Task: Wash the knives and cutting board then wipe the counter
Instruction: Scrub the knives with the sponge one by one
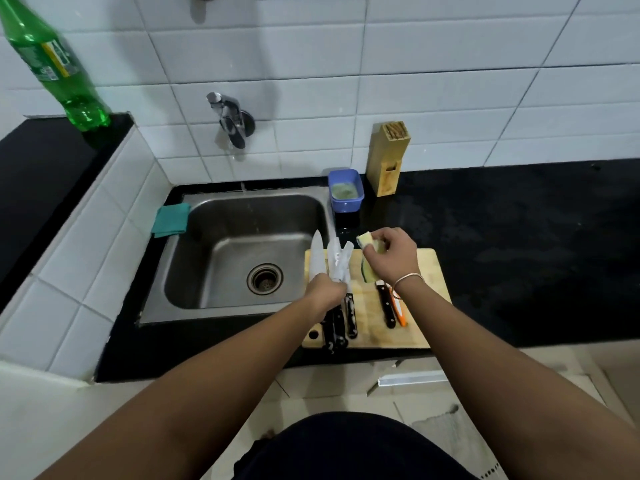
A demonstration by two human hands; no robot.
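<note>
The left hand [325,289] clenches a bundle of knives [329,261], blades fanned over the sink [239,254] edge, probably so suds drip there. The right hand [391,258] pinches a sponge [369,242] just beside the blades. Two more knives [389,306] lie on the cutting board [422,299] under the wrist.

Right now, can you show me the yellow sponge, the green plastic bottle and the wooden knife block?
yellow sponge [366,241]: head view, on its upper end above the fingers.
green plastic bottle [52,64]: head view, on its label.
wooden knife block [386,157]: head view, on its front face.
</note>
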